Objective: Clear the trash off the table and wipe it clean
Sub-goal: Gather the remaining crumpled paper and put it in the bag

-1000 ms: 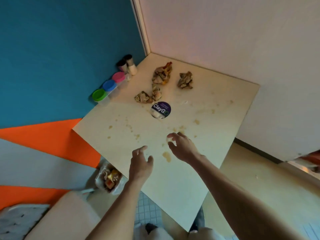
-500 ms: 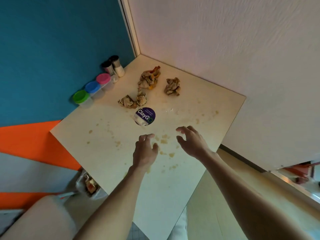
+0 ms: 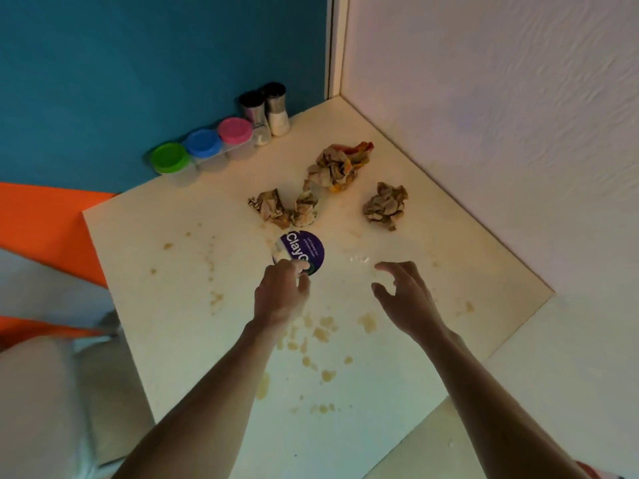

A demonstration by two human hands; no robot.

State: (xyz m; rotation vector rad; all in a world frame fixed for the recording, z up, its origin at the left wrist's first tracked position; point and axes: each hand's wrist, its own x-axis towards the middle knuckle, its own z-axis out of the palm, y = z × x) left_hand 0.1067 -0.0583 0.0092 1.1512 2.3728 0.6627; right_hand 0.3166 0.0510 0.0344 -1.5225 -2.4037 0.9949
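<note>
A small tub with a purple "ClayG" lid [image 3: 304,248] lies mid-table on the pale table [image 3: 173,305]. My left hand [image 3: 280,295] has its fingers curled over the tub's near rim, thumb underneath. My right hand [image 3: 404,299] hovers to the right of the tub, fingers spread, holding nothing. Beyond the tub lie crumpled brown paper wads: a large one with orange bits [image 3: 340,165], one to the right [image 3: 385,205], and two small ones [image 3: 269,209] [image 3: 306,209] just behind the tub. Brown stains [image 3: 321,333] dot the tabletop around my arms.
Along the teal wall stand three jars with green [image 3: 169,158], blue [image 3: 204,143] and pink [image 3: 235,130] lids, then two metal shakers [image 3: 254,108] [image 3: 276,108]. A white wall [image 3: 484,133] borders the table's right side. The near and left table edges drop to the floor.
Both hands have moved forward over the table. My left hand has reached the purple-lidded tub and closed on its near rim; my right hand stays open beside it.
</note>
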